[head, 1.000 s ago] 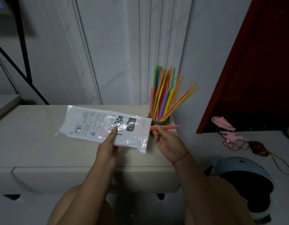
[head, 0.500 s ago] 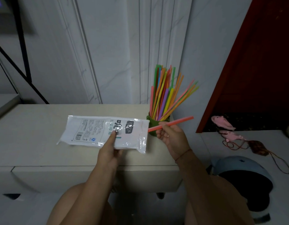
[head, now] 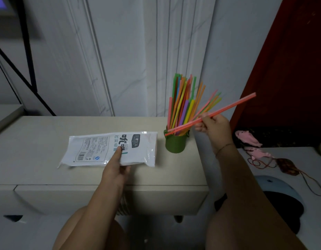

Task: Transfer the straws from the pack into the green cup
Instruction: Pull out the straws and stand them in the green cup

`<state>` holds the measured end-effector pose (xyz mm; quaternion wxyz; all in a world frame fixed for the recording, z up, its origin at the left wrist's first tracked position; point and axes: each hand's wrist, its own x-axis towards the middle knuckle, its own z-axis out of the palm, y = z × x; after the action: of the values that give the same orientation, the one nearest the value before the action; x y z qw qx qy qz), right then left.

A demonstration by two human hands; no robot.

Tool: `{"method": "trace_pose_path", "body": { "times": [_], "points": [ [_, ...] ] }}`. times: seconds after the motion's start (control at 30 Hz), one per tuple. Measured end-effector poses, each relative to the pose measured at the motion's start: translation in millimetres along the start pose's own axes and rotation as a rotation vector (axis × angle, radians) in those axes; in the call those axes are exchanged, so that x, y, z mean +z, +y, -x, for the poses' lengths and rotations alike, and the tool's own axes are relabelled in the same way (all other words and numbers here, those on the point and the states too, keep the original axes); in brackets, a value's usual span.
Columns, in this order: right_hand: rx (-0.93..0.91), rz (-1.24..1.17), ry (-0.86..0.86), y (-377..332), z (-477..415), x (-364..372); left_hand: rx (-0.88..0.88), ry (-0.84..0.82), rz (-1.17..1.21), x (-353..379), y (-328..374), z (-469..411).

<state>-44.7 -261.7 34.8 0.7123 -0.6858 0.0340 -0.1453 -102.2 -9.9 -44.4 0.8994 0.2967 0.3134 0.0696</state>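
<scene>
My right hand pinches slim, glossy orange-red straws, tilted, lower tips at the rim of the round green cup bristling with coloured straws. My left hand grips the crinkly white plastic pack, thumb on top, over the beige cabinet top.

A beige table is seen carrying a green cup near its right edge. A white straw pack is laid flat just left of the cup.
</scene>
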Motion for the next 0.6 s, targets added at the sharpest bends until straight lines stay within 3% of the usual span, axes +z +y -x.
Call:
{"method": "trace_pose_path", "body": {
  "times": [0.4,0.6],
  "points": [
    [-0.136,0.385,-0.053,-12,-28,13,-0.030,-0.044,0.041,7,-1,0],
    [0.001,0.535,-0.197,10,-28,30,-0.045,-0.074,0.051,10,-4,1]
  ]
}}
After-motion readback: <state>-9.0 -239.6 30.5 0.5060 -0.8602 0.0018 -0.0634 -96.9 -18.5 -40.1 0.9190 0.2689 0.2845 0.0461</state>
